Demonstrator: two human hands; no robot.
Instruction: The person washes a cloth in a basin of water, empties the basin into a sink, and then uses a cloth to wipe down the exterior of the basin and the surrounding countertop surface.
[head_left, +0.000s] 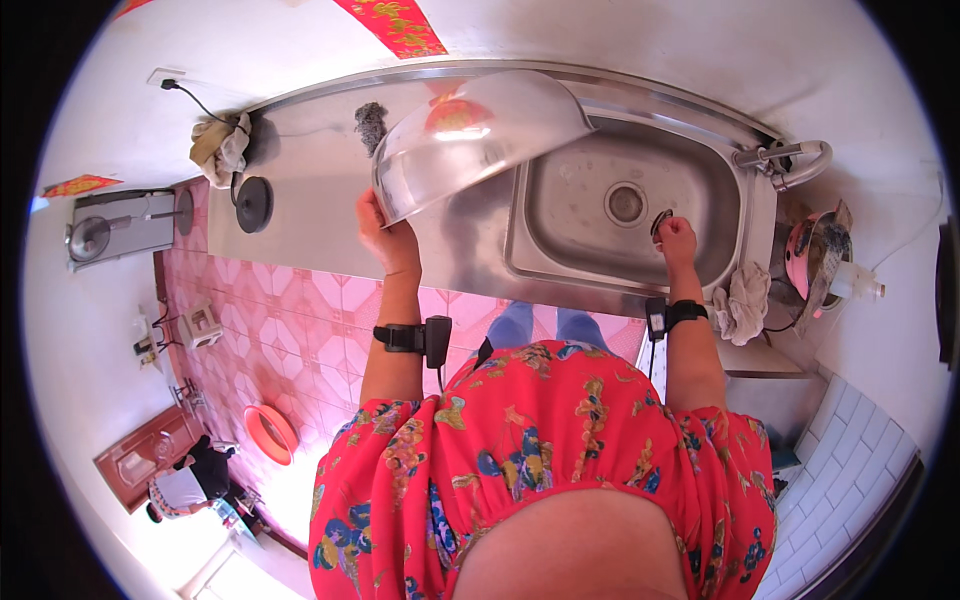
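My left hand (388, 238) grips the rim of a large stainless steel basin (472, 142). The basin is tilted on its side above the steel counter (315, 225), its far end reaching over the left edge of the sink (570, 195). Over the right part of the sink, my right hand (677, 238) pinches a small dark ring-shaped thing (660, 222); what it is exactly cannot be made out. The round drain (625, 205) lies just left of that hand. A chrome faucet (787, 161) stands at the sink's right end.
A steel wool scourer (370, 127) and a round black disc (255, 204) lie on the counter, with bunched cloths (222, 150) behind. Right of the sink are a rag (744, 301) and a pink pot (799, 259). On the floor stands an orange basin (271, 435); a person (180, 489) is far left.
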